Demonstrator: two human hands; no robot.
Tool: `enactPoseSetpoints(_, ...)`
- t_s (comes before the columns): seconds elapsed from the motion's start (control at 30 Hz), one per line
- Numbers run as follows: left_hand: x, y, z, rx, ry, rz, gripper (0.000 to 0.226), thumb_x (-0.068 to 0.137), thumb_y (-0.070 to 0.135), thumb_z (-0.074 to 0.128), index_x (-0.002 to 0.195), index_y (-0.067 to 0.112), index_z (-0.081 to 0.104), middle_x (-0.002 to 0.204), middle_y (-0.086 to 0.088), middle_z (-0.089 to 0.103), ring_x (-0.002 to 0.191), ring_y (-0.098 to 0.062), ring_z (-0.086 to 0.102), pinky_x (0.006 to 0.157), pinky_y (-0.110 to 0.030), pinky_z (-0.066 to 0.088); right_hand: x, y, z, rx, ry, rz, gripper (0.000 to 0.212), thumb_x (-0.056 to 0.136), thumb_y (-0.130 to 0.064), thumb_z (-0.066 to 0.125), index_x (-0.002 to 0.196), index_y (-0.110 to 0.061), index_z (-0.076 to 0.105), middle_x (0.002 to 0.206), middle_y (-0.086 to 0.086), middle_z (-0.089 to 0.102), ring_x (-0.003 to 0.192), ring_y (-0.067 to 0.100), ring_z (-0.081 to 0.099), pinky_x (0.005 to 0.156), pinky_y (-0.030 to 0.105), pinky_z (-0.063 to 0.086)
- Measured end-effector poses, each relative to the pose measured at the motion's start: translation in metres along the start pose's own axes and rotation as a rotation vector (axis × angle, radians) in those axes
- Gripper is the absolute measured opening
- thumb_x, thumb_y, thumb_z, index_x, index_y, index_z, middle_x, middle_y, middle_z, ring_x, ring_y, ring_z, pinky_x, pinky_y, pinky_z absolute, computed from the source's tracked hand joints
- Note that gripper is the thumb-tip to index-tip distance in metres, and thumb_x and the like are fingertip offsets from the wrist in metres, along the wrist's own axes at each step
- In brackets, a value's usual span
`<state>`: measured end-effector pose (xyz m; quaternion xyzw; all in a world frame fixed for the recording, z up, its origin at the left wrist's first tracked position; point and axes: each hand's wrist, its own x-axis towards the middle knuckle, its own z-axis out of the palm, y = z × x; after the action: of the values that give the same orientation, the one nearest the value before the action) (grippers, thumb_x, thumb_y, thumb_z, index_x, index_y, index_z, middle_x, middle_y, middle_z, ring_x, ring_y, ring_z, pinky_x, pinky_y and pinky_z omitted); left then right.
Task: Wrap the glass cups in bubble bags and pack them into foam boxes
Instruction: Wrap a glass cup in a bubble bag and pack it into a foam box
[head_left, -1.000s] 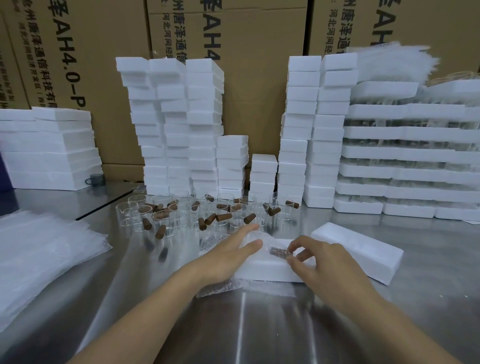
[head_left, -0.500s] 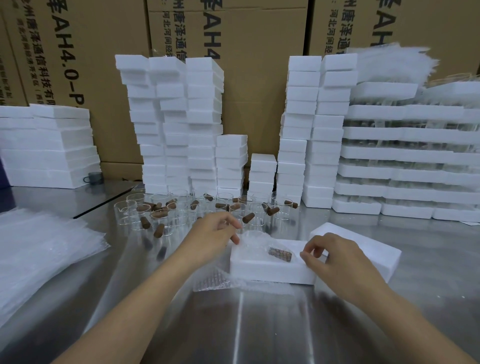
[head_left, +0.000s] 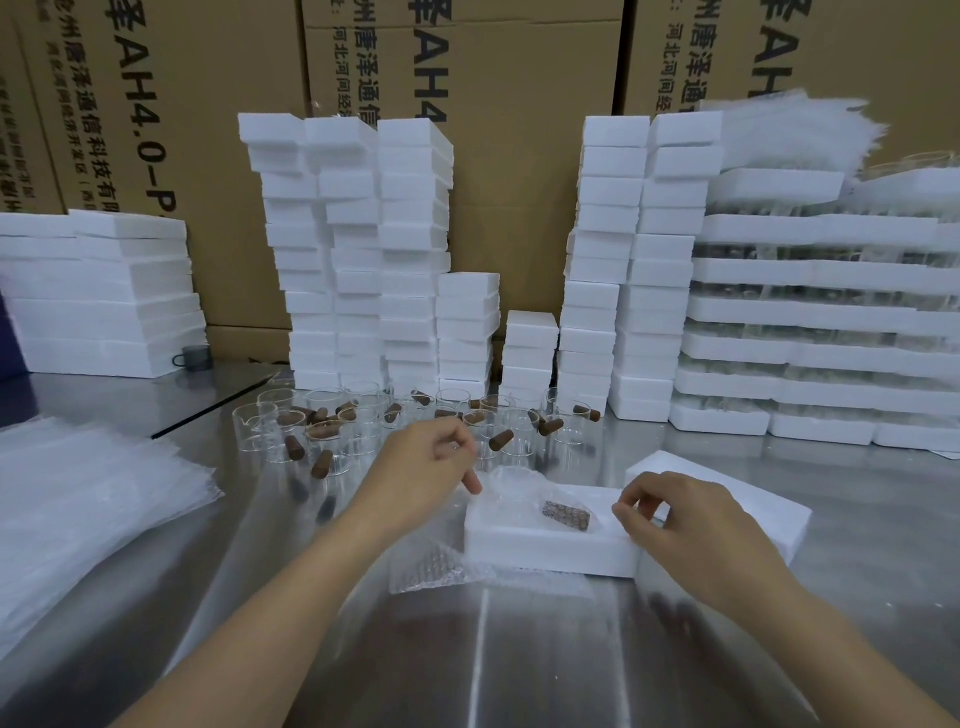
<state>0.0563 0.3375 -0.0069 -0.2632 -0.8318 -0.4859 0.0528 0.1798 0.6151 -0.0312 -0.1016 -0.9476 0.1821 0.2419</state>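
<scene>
Inside the foam box (head_left: 545, 548), wrapped cup (head_left: 519, 491) indistinct.

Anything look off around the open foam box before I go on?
A loose bubble bag lies crumpled on the table, seemingly pinned under the front edge of the open foam box. The wrapped cup sits in the box; nothing spilled.

Packing station in a warehouse: foam boxes (head_left: 358, 249) stacked high before printed cardboard cartons (head_left: 498, 156), with bubble bags (head_left: 78, 509) and glass cups (head_left: 363, 426) spread across a steel table (head_left: 519, 649).
</scene>
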Motion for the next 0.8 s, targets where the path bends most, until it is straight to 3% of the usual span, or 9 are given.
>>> enactPoseSetpoints(0.07,0.001,-0.003,-0.002,-0.018,0.034,-0.007,0.026,0.104,0.016,0.059,0.084,0.030,0.067,0.086,0.010,0.082,0.065,-0.024,0.058,0.058,-0.036,0.047,0.003,0.006,-0.004,0.009,0.045,0.044,0.013,0.095,-0.052,0.062,0.084,-0.045,0.065,0.093,-0.026,0.067,0.073,0.000,0.061,0.067,0.031,0.051)
enactPoseSetpoints(0.2,-0.002,-0.008,0.004,-0.015,-0.084,-0.058,0.018,0.104,0.009,0.055,0.095,0.023,0.063,0.089,0.011,0.082,0.054,-0.013,0.056,0.052,-0.022,0.050,0.006,0.024,-0.010,-0.118,0.115,0.175,0.009,0.096,-0.046,0.062,0.103,-0.041,0.064,0.114,-0.016,0.063,0.092,0.014,0.061,0.072,0.034,0.045)
enactPoseSetpoints(0.27,-0.001,-0.008,0.004,-0.005,-0.077,-0.046,0.018,0.103,0.008,0.054,0.096,0.023,0.062,0.088,0.011,0.082,0.056,-0.015,0.055,0.057,-0.029,0.052,0.006,0.032,-0.012,-0.249,0.036,0.254,0.025,0.096,-0.047,0.061,0.121,-0.041,0.060,0.124,-0.013,0.062,0.104,0.018,0.063,0.082,0.036,0.050)
enactPoseSetpoints(0.37,0.000,-0.008,0.001,0.028,-0.054,-0.030,0.019,0.103,0.012,0.055,0.095,0.028,0.062,0.089,0.013,0.082,0.062,-0.019,0.056,0.066,-0.042,0.055,0.008,0.039,-0.016,-0.284,0.006,0.317,0.031,0.097,-0.040,0.059,0.128,-0.040,0.059,0.129,-0.013,0.065,0.113,0.019,0.064,0.090,0.037,0.053)
enactPoseSetpoints(0.5,-0.001,-0.007,0.003,0.090,-0.031,-0.008,0.020,0.101,0.016,0.058,0.095,0.034,0.065,0.088,0.018,0.080,0.063,-0.014,0.060,0.071,-0.049,0.059,0.007,0.038,-0.021,-0.330,0.016,0.336,0.026,0.101,-0.030,0.056,0.123,-0.040,0.065,0.125,-0.009,0.068,0.104,0.022,0.065,0.083,0.036,0.053)
enactPoseSetpoints(0.6,0.002,-0.003,0.005,0.003,0.098,0.032,0.021,0.102,0.016,0.065,0.092,0.034,0.069,0.090,0.013,0.078,0.069,-0.010,0.063,0.075,-0.046,0.058,0.006,0.030,-0.026,-0.273,0.117,0.229,0.017,0.101,-0.032,0.059,0.115,-0.038,0.066,0.115,-0.011,0.067,0.095,0.020,0.065,0.077,0.038,0.054)
enactPoseSetpoints(0.67,0.003,0.003,0.007,-0.107,0.160,0.060,0.025,0.099,0.013,0.070,0.093,0.037,0.071,0.095,0.014,0.076,0.079,-0.009,0.066,0.075,-0.031,0.056,0.003,0.019,-0.028,-0.193,0.213,0.068,0.013,0.102,-0.034,0.061,0.113,-0.037,0.066,0.109,-0.017,0.063,0.082,0.015,0.062,0.071,0.039,0.055)
enactPoseSetpoints(0.73,0.000,0.010,0.006,-0.154,0.149,0.134,0.051,0.097,0.006,0.072,0.108,0.056,0.066,0.111,0.023,0.070,0.093,-0.005,0.067,0.074,-0.016,0.053,0.000,0.003,-0.028,-0.113,0.295,-0.083,0.015,0.101,-0.035,0.063,0.115,-0.036,0.067,0.109,-0.019,0.061,0.070,0.007,0.057,0.063,0.037,0.053)
enactPoseSetpoints(0.8,-0.004,0.013,0.006,-0.048,0.120,0.276,0.085,0.094,0.004,0.075,0.134,0.073,0.045,0.140,0.031,0.051,0.121,0.003,0.057,0.084,-0.014,0.053,-0.005,-0.014,-0.028,-0.045,0.348,-0.211,0.016,0.100,-0.031,0.066,0.115,-0.036,0.070,0.110,-0.022,0.062,0.065,-0.005,0.051,0.057,0.031,0.045)
